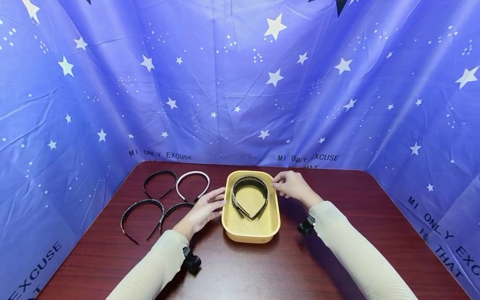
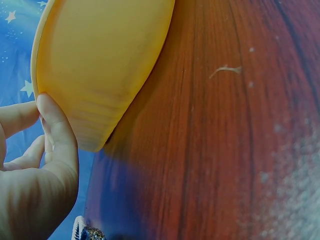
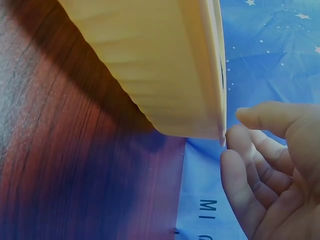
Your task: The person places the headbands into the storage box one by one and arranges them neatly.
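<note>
A yellow plastic bin [image 1: 232, 233] stands in the middle of the table. Inside it lies a stack of black toothed headbands [image 1: 250, 183], arches toward the far end and tips toward me. My left hand [image 1: 202, 210] touches the bin's left side, its thumb and a fingertip right at the rim in the left wrist view. At the right rim, near the far corner, is my right hand [image 1: 294, 185]. The right wrist view shows its fingers loosely bent, fingertips close to the rim, thumb apart from them, no headband between.
Left of the bin lie several more headbands: a black one [image 1: 154, 173] and a pale pink one [image 1: 193, 172] farther back, a dark patterned one [image 1: 139, 203] and a black one [image 1: 173, 207], partly behind my left hand, nearer. A starry blue curtain [image 1: 240, 83] surrounds the dark red table [image 1: 270, 271].
</note>
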The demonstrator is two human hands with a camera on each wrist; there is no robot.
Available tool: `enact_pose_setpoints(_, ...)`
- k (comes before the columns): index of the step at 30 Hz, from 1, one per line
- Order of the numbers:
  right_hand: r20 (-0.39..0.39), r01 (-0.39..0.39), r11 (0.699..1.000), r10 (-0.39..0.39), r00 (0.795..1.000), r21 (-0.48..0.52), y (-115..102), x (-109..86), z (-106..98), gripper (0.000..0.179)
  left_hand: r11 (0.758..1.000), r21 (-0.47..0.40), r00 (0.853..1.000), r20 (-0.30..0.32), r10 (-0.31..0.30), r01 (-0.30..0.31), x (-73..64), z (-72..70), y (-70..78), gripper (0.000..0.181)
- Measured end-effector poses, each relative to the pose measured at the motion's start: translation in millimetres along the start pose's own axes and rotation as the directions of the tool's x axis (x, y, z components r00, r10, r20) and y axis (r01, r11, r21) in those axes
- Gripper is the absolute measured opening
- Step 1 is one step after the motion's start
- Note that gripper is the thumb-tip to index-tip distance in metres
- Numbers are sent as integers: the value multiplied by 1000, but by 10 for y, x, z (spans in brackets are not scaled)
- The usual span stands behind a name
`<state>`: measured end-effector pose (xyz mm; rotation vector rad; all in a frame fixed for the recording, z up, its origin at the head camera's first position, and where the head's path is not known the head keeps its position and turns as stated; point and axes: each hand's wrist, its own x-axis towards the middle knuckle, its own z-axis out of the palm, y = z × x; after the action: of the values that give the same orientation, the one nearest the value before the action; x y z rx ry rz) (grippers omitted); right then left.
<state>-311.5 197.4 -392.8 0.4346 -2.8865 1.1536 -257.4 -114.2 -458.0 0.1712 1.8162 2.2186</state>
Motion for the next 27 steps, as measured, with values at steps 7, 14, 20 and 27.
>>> enact_pose_setpoints(7, 22, -30, 1000, 30, 999, 0, 34, -74, -69, 17, 1000, 8, 1000, 6, 0, 0, 4, -11, -8, 59)
enact_pose_setpoints(14, 53, -56, 998, 54, 997, 27, 73, -154, -117, 19, 1000, 6, 1000, 14, 3, -3, 1, -15, -8, 59)
enact_pose_setpoints(20, 135, -72, 991, 56, 989, 113, 144, -263, -127, 33, 1000, 9, 1000, 15, 2, -3, 3, -11, -5, 59)
enact_pose_setpoints(27, 239, -130, 936, 52, 970, 326, 212, -411, -63, 55, 1000, 7, 1000, 15, 0, 0, 0, -11, -6, 59)
